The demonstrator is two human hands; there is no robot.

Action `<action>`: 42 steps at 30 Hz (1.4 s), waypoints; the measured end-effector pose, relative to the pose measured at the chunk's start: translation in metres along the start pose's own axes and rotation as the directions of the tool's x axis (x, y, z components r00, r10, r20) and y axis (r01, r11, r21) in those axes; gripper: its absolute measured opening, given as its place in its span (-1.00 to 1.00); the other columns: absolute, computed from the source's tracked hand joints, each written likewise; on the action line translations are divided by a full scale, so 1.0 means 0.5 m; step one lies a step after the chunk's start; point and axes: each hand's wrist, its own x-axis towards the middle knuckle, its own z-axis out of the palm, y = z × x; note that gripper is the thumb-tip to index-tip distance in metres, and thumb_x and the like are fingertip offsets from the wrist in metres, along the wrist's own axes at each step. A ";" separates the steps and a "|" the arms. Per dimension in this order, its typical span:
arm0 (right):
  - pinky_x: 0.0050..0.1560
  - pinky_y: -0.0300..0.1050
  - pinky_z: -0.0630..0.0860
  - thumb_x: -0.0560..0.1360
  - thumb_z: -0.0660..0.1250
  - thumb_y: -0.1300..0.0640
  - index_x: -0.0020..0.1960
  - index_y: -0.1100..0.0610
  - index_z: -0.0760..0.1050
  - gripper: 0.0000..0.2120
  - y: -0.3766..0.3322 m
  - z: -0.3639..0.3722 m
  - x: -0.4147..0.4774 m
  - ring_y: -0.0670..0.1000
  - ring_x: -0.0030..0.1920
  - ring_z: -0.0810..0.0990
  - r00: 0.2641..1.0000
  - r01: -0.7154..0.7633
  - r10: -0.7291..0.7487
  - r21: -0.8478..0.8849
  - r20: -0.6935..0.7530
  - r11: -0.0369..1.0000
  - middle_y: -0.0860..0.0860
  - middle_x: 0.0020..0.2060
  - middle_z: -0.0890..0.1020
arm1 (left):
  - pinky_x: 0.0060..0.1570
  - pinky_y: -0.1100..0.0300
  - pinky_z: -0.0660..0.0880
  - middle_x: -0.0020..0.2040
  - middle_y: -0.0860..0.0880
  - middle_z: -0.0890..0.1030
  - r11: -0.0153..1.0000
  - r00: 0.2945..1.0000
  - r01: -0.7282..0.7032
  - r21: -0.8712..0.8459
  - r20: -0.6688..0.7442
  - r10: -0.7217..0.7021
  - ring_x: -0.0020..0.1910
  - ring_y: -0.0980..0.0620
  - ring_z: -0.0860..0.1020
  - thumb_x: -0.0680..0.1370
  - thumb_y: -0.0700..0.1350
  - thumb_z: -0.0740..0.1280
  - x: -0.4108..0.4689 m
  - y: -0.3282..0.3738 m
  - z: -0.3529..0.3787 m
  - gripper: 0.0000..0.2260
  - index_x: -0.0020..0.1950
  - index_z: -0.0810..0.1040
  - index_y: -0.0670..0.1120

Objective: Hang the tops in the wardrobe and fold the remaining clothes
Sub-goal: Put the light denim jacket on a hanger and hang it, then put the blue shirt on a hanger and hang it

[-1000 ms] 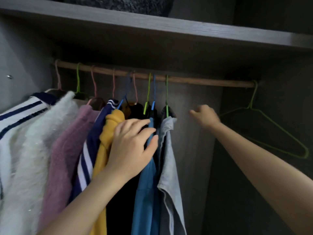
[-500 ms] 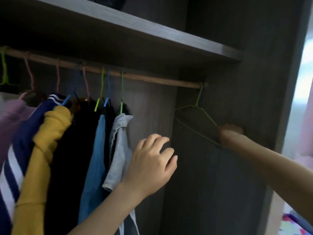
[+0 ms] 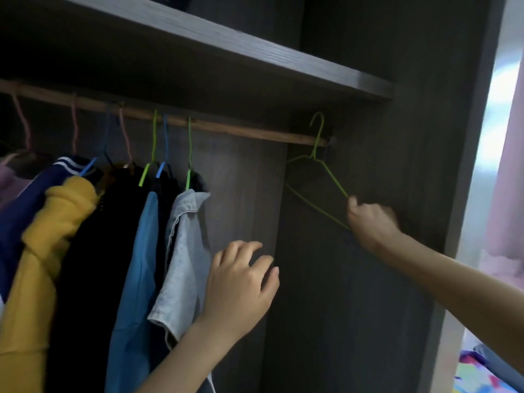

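Observation:
An empty green wire hanger point(image 3: 320, 177) is tilted at the right end of the wooden rail point(image 3: 232, 130), its hook raised above the rail. My right hand point(image 3: 370, 222) grips the hanger's right corner. My left hand point(image 3: 241, 285) hovers open beside a light grey denim top point(image 3: 184, 256), fingers spread, holding nothing. Left of that top hang a blue shirt point(image 3: 136, 293), a black garment point(image 3: 96, 265), a yellow top point(image 3: 42, 251) and a navy striped top point(image 3: 19, 211), all on coloured hangers.
A wooden shelf point(image 3: 255, 55) runs just above the rail. The wardrobe's dark side panel point(image 3: 419, 165) stands right behind my right hand. Between the grey top and the green hanger the rail is bare. Colourful fabric point(image 3: 479, 373) lies at the lower right, outside the wardrobe.
My right hand reached right and took hold of the green hanger, lifting its hook above the rail. My left hand came off the hanging clothes and drifted right. The view turned right.

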 end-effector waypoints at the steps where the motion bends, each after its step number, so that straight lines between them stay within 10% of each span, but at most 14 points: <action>1: -0.11 -0.07 0.47 0.56 0.06 0.30 0.46 0.30 0.03 -0.50 -0.006 0.001 -0.011 0.14 0.09 0.61 0.999 0.032 -0.032 -0.023 -0.023 0.999 0.09 0.09 0.62 | -0.19 0.04 0.54 -0.03 -0.08 0.65 1.000 1.000 0.028 -0.012 0.003 -0.028 -0.05 -0.09 0.61 0.46 0.01 0.14 -0.002 0.003 0.009 -0.66 -0.09 0.68 -0.08; 9: -0.31 -0.12 0.29 0.50 0.14 0.27 0.49 0.25 -0.06 -0.37 0.005 -0.008 -0.174 0.15 -0.05 0.63 0.973 0.231 -0.230 -0.028 0.034 0.973 0.03 -0.06 0.62 | 0.09 -0.19 0.45 0.34 -0.27 0.41 0.968 0.974 0.196 -0.156 0.146 -0.174 0.26 -0.33 0.41 0.45 -0.08 0.42 -0.025 0.058 0.130 -0.49 0.37 0.42 -0.16; 13: -0.60 -0.27 0.21 0.00 0.58 0.23 0.10 0.31 0.58 -0.34 0.040 -0.022 -0.266 0.08 -0.57 0.53 0.942 0.274 -0.301 -0.178 -0.149 0.945 0.01 -0.54 0.53 | 0.26 -0.26 0.27 0.46 -0.33 0.17 0.902 0.939 0.341 -0.265 0.134 -0.316 0.37 -0.43 0.20 0.45 -0.12 0.43 -0.026 0.078 0.196 -0.31 0.49 0.20 -0.16; 19: -0.58 -0.32 0.20 0.17 0.24 0.48 -0.06 0.35 0.63 -0.62 0.110 -0.007 -0.389 0.06 -0.66 0.40 0.869 0.350 -0.379 -0.145 -0.318 0.925 0.05 -0.60 0.46 | 0.39 -0.16 0.01 0.49 -0.33 0.09 0.715 0.803 0.590 -0.374 0.187 -0.565 0.44 -0.36 0.05 0.50 -0.13 0.35 -0.055 0.104 0.275 -0.28 0.53 0.01 -0.19; 23: -0.60 -0.31 0.26 0.55 0.05 0.33 -0.15 0.28 0.62 -0.64 0.192 0.021 -0.470 0.03 -0.60 0.44 0.888 0.306 -0.331 -0.128 -0.319 0.943 0.03 -0.57 0.47 | 0.16 -0.20 0.26 0.02 -0.26 0.57 0.835 0.910 0.412 -0.363 0.126 -0.394 0.08 -0.29 0.48 0.56 -0.19 0.18 -0.096 0.150 0.304 -0.70 0.25 0.51 -0.21; 28: -0.64 -0.21 0.36 0.40 0.31 0.34 -0.24 0.24 0.60 -0.88 0.280 0.063 -0.578 0.07 -0.55 0.50 0.959 0.162 -0.189 -0.140 -0.209 0.977 0.06 -0.51 0.53 | -0.18 -0.07 0.41 -0.24 -0.20 0.55 0.849 0.998 0.060 -0.525 0.040 -0.047 -0.23 -0.21 0.54 0.56 -0.17 0.16 -0.136 0.228 0.283 -0.72 0.08 0.61 -0.25; 34: -0.56 -0.14 0.42 0.51 0.16 0.16 -0.27 0.21 0.56 -0.71 0.246 0.071 -0.756 0.12 -0.46 0.55 0.975 -0.178 0.166 -0.072 -0.145 0.981 0.07 -0.45 0.55 | -0.52 0.14 0.42 -0.31 -0.13 0.50 0.684 0.989 -0.117 -0.721 -0.019 0.148 -0.49 -0.06 0.46 0.55 -0.15 0.19 -0.206 0.280 0.242 -0.73 0.08 0.62 -0.24; 42: -0.56 -0.18 0.41 0.44 0.34 0.09 -0.30 0.21 0.57 -0.78 0.084 -0.045 -0.974 0.10 -0.43 0.58 0.821 -0.555 0.570 -0.201 0.023 0.807 0.07 -0.47 0.57 | -0.51 0.10 0.39 -0.33 -0.18 0.47 0.420 0.935 -0.106 -0.901 0.054 0.351 -0.54 -0.12 0.43 0.50 -0.18 0.21 -0.335 0.323 0.172 -0.74 0.07 0.63 -0.22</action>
